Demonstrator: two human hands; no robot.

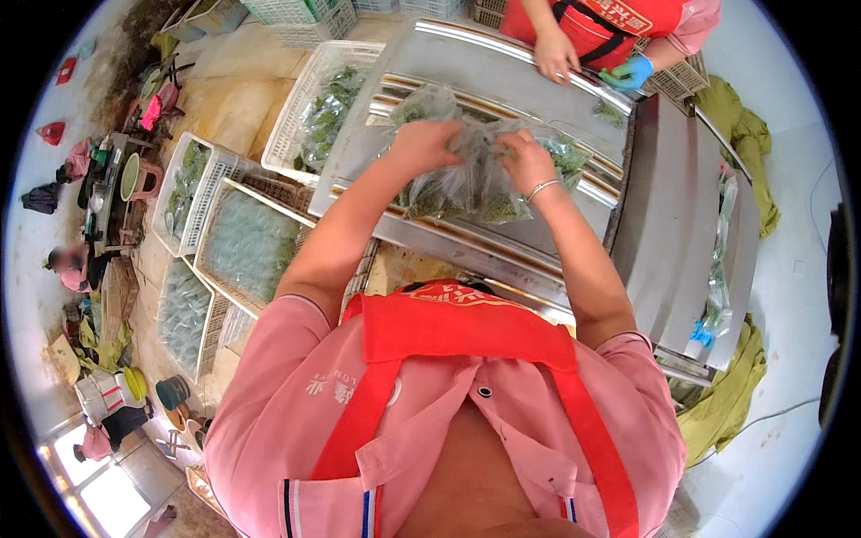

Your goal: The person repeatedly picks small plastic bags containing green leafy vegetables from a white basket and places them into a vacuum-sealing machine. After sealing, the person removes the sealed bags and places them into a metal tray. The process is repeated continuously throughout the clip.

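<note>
Several clear plastic bags of green leaves (475,193) lie on the bare metal bed of a large steel machine (489,76) in front of me. My left hand (423,149) is closed on the upper part of a bag, at its left side. On the other side, my right hand (529,163), with a bracelet at the wrist, pinches gathered plastic of the bags. I cannot tell whether both hands grip the same bag. More bagged leaves (567,160) rest just right of my right hand. The bags overlap, and their crinkled plastic hides some fingertips.
Across the machine stands a person in a red apron, with a bare hand (556,58) and a blue-gloved hand (630,73) at its far edge. A raised steel lid (664,188) borders the right. White crates (289,125) of bagged greens stand left.
</note>
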